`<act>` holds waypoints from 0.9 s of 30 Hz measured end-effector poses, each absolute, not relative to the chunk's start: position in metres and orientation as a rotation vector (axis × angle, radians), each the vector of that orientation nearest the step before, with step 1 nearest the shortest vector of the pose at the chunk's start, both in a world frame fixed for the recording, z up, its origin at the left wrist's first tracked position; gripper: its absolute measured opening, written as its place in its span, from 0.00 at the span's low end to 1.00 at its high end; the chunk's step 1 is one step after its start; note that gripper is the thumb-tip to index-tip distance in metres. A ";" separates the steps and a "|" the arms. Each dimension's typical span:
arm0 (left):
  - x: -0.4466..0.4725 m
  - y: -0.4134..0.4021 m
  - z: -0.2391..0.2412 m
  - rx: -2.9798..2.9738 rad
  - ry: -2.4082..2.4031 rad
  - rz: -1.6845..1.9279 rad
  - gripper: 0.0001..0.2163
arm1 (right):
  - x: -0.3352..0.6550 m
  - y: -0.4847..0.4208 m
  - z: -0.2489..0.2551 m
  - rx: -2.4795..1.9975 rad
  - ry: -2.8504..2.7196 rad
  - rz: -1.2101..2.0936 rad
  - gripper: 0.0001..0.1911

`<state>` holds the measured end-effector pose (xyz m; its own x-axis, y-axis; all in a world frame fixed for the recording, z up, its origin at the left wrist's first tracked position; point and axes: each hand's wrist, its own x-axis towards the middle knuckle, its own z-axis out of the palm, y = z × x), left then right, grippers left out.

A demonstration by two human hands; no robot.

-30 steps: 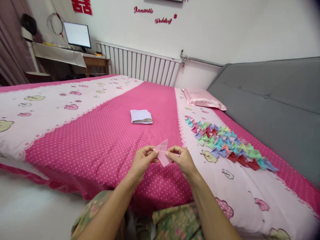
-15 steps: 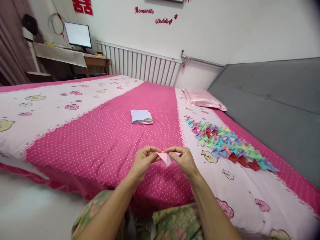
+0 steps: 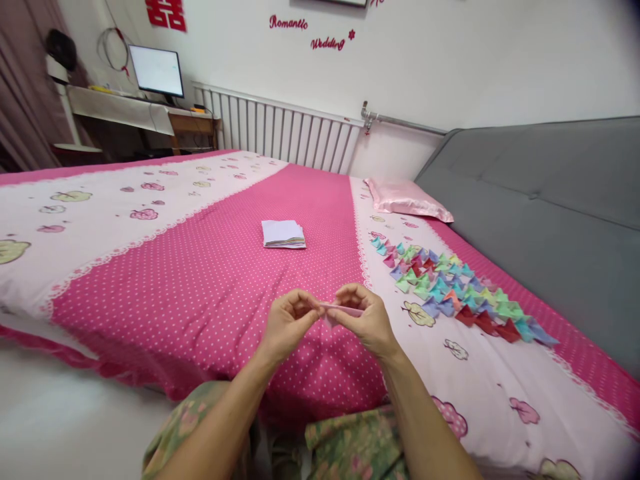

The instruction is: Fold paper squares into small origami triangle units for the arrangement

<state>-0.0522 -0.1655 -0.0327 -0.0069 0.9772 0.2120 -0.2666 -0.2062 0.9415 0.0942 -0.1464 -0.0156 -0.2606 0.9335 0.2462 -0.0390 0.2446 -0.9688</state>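
Note:
A small piece of folded pink paper [image 3: 345, 309] is held up above the near edge of the bed, between my two hands. My left hand [image 3: 293, 323] pinches its left end between thumb and fingertips. On the other side, my right hand [image 3: 367, 320] grips the paper with the thumb beneath and the fingers curled over. The paper appears thin and nearly edge-on, with a small point hanging below; part of it is hidden by my fingers. Beyond my hands, a stack of square paper sheets [image 3: 283, 234] lies on the pink dotted bedspread [image 3: 220, 267].
Rows of folded paper boats [image 3: 450, 283] in several colours stand on the bed to the right. Behind them are a pink pillow [image 3: 407, 199] and a grey headboard [image 3: 540, 200]. A radiator [image 3: 280, 123] and a desk with a monitor [image 3: 156, 71] are at the back.
The pink paper has turned from showing a downward-pointing triangle to lying nearly edge-on. My right fingers have lifted and curled above it; my left hand keeps its pinch.

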 end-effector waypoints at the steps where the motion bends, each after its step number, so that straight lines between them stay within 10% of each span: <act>1: -0.052 -0.166 -0.032 1.148 0.860 1.456 0.08 | 0.094 -0.147 -0.015 -0.863 -1.494 1.225 0.16; 5: -0.053 -0.167 -0.028 1.142 0.835 1.419 0.18 | 0.095 -0.148 -0.013 -0.824 -1.523 1.229 0.17; 27: -0.059 -0.166 -0.027 1.448 1.003 1.451 0.04 | 0.104 -0.144 -0.009 -0.830 -1.827 0.697 0.03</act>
<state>-0.0593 -0.1658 -0.0268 0.0126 0.9425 0.3341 -0.0206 -0.3338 0.9424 0.1036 -0.1440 -0.0093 -0.2932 0.7920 0.5355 0.2339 0.6025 -0.7631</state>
